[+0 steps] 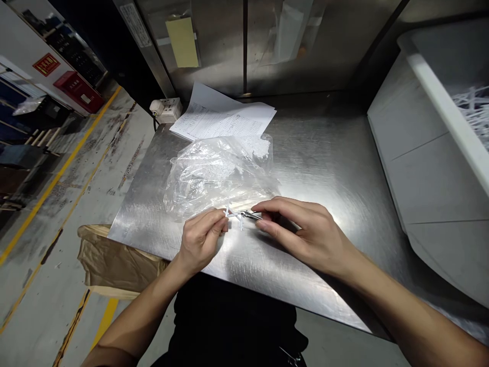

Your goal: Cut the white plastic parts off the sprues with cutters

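Note:
Between thumb and fingers, my left hand (203, 237) pinches a small branched white plastic piece (235, 214) above the front part of the metal table. My right hand (301, 229) is closed on a small metal clipping tool (251, 214), whose tip meets the right side of the white piece. Just beyond both hands lies a clear plastic bag (214, 173) with small white bits inside.
Printed papers (225, 114) lie behind the bag, beside a white power socket (167, 110). A big grey bin (428, 127) holding white plastic strips stands at the right. A brown sack (118, 265) is below the table's left edge (133, 214).

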Demonstrator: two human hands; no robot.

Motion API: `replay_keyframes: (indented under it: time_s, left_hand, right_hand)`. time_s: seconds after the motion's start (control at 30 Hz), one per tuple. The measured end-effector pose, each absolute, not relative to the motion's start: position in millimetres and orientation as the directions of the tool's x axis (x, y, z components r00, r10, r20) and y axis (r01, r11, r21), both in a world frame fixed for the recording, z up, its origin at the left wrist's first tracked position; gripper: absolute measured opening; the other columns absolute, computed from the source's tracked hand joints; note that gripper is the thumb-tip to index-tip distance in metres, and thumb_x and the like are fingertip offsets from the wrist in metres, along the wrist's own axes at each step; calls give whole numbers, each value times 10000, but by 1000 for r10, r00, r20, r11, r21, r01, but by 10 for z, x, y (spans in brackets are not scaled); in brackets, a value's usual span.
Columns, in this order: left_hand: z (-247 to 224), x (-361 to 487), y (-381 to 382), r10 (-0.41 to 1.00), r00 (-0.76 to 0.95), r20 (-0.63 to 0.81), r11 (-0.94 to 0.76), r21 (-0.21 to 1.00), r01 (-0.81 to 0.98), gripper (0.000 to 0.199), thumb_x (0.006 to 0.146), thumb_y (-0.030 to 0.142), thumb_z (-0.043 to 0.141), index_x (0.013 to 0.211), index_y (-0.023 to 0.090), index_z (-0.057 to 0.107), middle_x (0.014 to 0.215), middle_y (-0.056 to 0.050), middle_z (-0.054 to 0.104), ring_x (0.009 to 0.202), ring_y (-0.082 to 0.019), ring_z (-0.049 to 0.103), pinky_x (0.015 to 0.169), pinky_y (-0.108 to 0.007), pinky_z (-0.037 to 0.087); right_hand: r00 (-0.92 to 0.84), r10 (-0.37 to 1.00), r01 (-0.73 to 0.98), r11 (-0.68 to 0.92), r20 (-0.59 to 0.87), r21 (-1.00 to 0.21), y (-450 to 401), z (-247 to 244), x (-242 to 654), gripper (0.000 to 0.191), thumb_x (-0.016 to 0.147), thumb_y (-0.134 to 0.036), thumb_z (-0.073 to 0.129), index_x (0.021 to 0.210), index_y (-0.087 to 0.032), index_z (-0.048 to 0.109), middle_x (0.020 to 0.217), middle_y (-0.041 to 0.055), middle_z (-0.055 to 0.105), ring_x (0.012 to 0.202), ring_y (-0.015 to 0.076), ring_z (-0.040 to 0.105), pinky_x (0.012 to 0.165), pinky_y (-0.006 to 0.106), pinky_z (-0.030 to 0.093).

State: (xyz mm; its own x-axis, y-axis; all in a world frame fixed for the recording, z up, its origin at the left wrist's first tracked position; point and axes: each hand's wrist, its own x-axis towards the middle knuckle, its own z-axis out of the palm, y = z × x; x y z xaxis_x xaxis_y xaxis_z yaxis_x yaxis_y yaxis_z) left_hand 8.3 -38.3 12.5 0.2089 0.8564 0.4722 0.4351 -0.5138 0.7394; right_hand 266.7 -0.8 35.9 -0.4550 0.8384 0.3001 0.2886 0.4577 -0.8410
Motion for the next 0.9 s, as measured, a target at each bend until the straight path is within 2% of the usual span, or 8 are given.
replay_keyframes:
  time_s: [0.2,0.37,0.57,0.77,0.9]
  left_hand:
    - [33,43,-371,803,239,546,-594,707,384,195,1112,57,599,1028,189,715,796,0,659,779,-137,673,743,-278,572]
    - [18,37,-366,800,243,549,-600,713,363,206,1111,44,595,1121,190,740,814,0,681,773,-133,675,747,-276,582]
    - [78,58,-378,867,227,443,-498,765,409,241,1145,121,586,937,180,692,781,9,666,697,-99,641,691,-235,542]
    - [35,75,-401,918,142,371,-395,818,418,153,1160,209,617,1190,203,767,795,28,710,638,-69,647,652,-180,556]
    - [2,73,-419,955,34,294,-284,875,392,182,1164,284,634,1207,208,794,777,23,716,648,-82,671,644,-186,575]
  right_hand:
    - [-533,715,286,655,452,-699,23,371,2722,175,1139,-252,679,1284,-224,773,995,59,826,767,201,746,691,341,572]
    - [-533,697,278,679,479,-679,30,354,2724,169,1125,-198,693,1276,-192,767,1002,60,836,773,195,768,692,327,580]
    - [-479,777,255,569,409,-782,13,308,2661,140,1112,-208,706,1214,-215,801,1054,38,882,849,202,831,722,317,608]
    - [-387,890,284,363,241,-888,6,266,2612,128,1092,-289,728,1139,-225,828,938,10,866,778,196,809,710,329,592]
    - [-278,946,311,255,169,-915,33,233,2643,187,1085,-384,746,1165,-243,839,919,21,850,794,224,809,721,363,595]
